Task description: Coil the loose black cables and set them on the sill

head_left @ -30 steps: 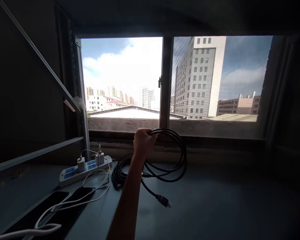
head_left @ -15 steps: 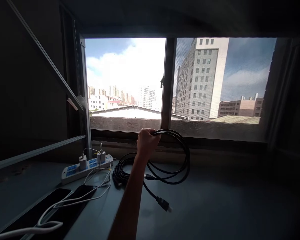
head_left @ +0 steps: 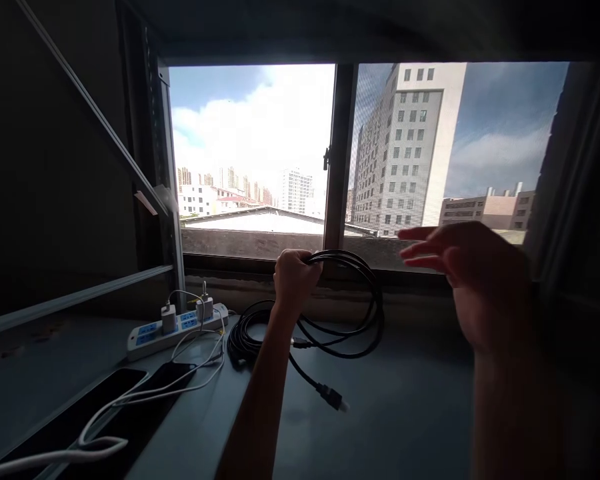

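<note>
The left hand (head_left: 296,277) pinches the black cord (head_left: 381,320) where its loops bunch, at their top left, and the right hand (head_left: 480,277) is up to the right, fingers bent and apart, touching nothing. The cord hangs in rings over the desk (head_left: 405,420); it looks light, bendy and springy, so the bunch seems best to grip.

White oblong plastic power strip (head_left: 180,335) on flat grey tabletop (head_left: 400,420), left rear. Black rectangular slabs (head_left: 87,407) in front; round black cable coil (head_left: 237,344) to strip's right. Looped black cable (head_left: 379,307) in left hand (head_left: 296,277), right of coil. Dark-framed window (head_left: 343,160) behind.
</note>
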Available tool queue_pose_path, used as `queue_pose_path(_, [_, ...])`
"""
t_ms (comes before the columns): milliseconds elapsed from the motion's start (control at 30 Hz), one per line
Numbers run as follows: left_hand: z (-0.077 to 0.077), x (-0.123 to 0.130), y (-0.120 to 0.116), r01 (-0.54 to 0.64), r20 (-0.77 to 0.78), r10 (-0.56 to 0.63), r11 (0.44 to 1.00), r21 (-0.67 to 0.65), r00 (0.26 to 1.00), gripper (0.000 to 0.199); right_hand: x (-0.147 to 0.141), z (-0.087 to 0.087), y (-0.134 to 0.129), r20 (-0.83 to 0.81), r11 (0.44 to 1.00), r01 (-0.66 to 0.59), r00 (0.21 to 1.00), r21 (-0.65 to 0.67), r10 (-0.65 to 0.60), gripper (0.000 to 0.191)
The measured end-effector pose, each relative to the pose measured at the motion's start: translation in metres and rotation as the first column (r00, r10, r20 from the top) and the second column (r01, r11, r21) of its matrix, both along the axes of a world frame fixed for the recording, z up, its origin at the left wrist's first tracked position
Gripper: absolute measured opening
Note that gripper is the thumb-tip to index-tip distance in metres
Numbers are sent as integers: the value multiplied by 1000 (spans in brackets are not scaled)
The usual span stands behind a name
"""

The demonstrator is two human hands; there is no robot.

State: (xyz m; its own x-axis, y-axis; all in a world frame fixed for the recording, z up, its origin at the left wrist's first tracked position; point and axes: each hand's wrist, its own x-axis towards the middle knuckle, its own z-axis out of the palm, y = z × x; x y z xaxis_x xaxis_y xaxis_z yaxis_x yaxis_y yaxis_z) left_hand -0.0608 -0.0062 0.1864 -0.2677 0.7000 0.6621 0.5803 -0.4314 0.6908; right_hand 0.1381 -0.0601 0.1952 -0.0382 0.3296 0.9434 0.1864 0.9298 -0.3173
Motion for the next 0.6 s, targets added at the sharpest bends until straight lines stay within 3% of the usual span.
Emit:
queue_pose_path(67, [1,4,-3,-6,10,5,999,31,1000,29,-15,-1,12,89,993,101,992,-65,-95,42])
queue_pose_path(133, [3,9,-7,-9,21,7,997,80,1000,33,-28,-4,24,230,978,123,970,-166,-83,62])
queue_pose_path(200, [5,16,-12,-22,30,18,990,140,999,37,-37,-8,30,280,957,87,960,-278,-6,54])
queue_pose_path(333, [8,25,-26,-23,60,7,963,269,998,40,-42,-8,26,201,881,50,978,-470,51,12])
queue_pose_path(467, [10,29,-32,19,106,-71,902,431,992,40,-39,-1,9,172,807,-128,946,-577,273,47])
queue_pose_path(600, [2,35,-18,151,168,-266,854,499,949,39,-43,0,-4,141,734,-288,876,-615,462,47])
